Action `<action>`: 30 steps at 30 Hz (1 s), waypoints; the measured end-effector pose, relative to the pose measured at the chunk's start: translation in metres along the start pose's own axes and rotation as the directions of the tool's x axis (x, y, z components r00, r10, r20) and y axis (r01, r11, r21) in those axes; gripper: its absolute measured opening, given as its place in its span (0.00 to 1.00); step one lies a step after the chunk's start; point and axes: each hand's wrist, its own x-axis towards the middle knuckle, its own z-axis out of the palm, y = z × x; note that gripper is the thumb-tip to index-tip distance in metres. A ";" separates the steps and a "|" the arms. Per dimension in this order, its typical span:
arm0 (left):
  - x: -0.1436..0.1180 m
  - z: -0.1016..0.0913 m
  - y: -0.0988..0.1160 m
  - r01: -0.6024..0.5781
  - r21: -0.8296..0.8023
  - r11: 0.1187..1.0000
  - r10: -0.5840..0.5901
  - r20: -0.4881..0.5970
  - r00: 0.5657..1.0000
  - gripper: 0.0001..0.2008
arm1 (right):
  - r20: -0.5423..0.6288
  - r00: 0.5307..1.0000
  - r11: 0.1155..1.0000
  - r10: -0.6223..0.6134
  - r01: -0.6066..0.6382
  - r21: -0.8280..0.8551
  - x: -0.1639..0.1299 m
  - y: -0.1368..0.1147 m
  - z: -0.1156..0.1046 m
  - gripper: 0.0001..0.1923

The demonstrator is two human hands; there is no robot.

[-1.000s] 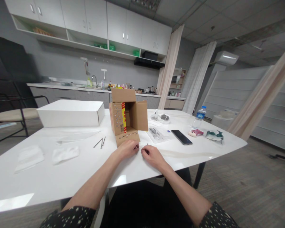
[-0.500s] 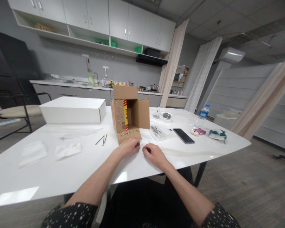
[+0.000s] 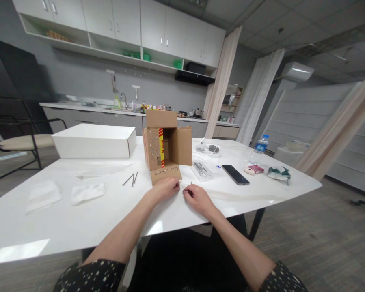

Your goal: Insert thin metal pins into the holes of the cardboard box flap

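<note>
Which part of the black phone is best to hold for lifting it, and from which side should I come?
Probably its two long edges, near the middle, with the right hand coming from above: the phone lies flat on the table, broad face upward, leaving its edges to pinch.

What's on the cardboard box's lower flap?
A row of specks crosses the flap, too tiny to identify. The left hand covers part of the near edge, hiding anything there.

Kitchen area: sink tap (image 3: 124, 99), wall cupboards (image 3: 153, 28), range hood (image 3: 194, 77).
</note>
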 end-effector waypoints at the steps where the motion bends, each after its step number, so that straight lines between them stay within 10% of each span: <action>1: 0.001 0.001 0.000 0.003 0.007 1.000 -0.003 0.005 1.000 0.10 | -0.002 1.000 1.000 -0.003 0.003 0.006 0.000 0.000 0.000 0.08; 30: 0.002 0.005 -0.008 0.065 0.172 0.983 -0.073 0.042 0.996 0.15 | -0.009 1.000 0.999 -0.001 0.001 0.046 0.000 0.003 0.001 0.09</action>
